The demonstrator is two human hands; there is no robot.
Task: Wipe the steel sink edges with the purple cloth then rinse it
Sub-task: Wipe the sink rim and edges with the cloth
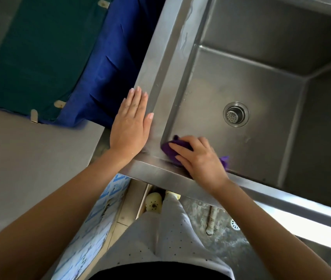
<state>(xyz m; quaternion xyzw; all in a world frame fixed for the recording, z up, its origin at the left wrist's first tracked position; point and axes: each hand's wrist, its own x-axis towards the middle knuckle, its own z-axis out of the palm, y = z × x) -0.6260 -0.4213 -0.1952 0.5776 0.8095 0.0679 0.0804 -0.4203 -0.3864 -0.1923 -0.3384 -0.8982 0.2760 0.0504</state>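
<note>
Steel sink (166, 63) holds a drain strainer (236, 114); right hand (199, 158) grips purple cloth (167, 148), left hand (130, 126) lies flat.

Blue cloth (108, 63), green mat (39, 53)

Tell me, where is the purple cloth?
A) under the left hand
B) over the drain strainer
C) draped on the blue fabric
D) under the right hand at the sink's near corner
D: the right hand holds the bunched purple cloth on the near corner of the steel sink.

Steel sink rim (168, 63) — purple cloth (167, 148) on its near corner, left hand (129, 126) flat beside.
</note>
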